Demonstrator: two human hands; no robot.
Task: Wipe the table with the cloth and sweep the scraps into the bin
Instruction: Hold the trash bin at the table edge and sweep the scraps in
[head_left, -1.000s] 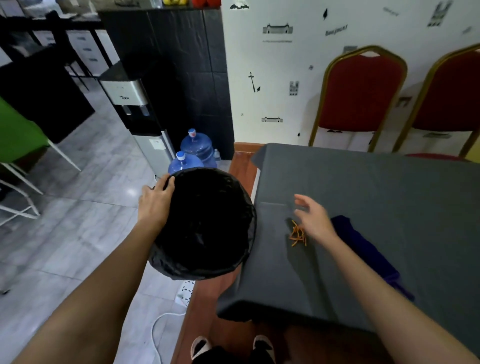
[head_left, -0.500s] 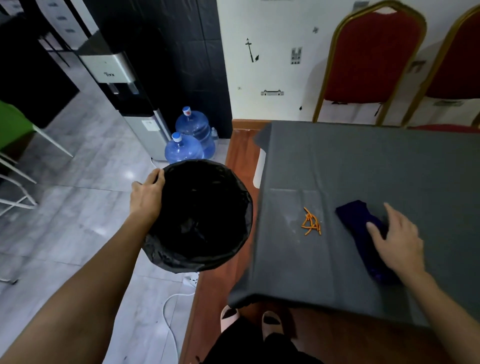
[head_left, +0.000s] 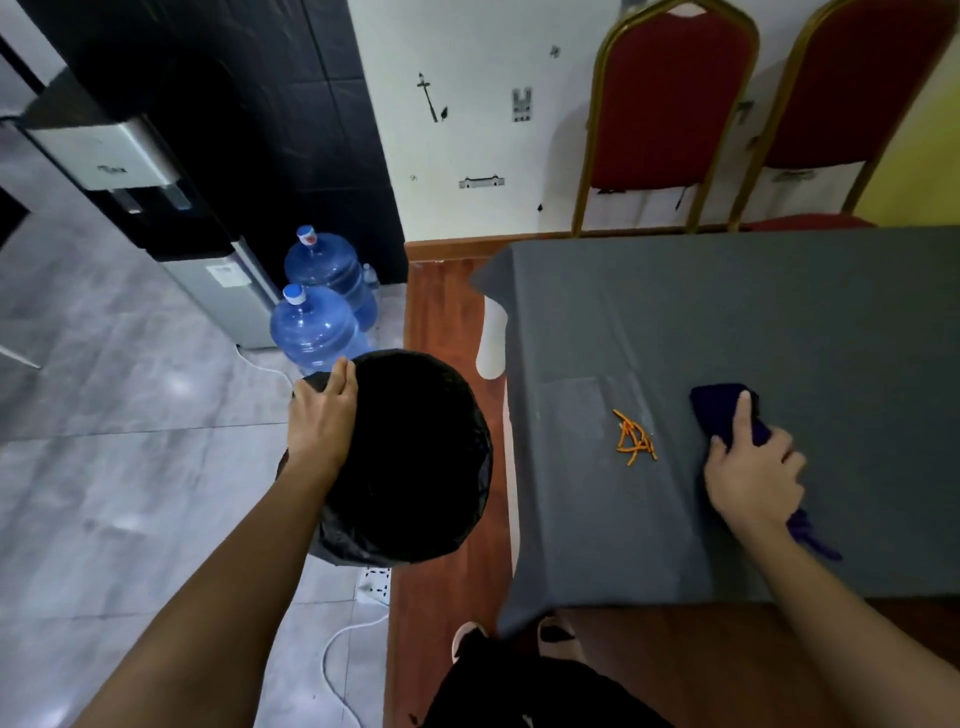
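Your right hand (head_left: 753, 467) grips the cloth (head_left: 719, 410) on the table (head_left: 727, 312), at 3 o'clock of the scraps (head_left: 634, 439); drag it flat toward 9 o'clock, with the bin (head_left: 415, 457), which your left hand (head_left: 322, 421) holds by the rim, tucked under that edge first. The bin's inside is plain black, and your palm hides what seems a bunched fold of cloth.

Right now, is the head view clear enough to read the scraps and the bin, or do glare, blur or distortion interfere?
Head view: orange scraps sharp on the grey tablecloth; the bin shows only black inside; dark blue cloth reads nearly black; soft glare on floor tiles; wide-angle distortion bows the frames of the red chairs.
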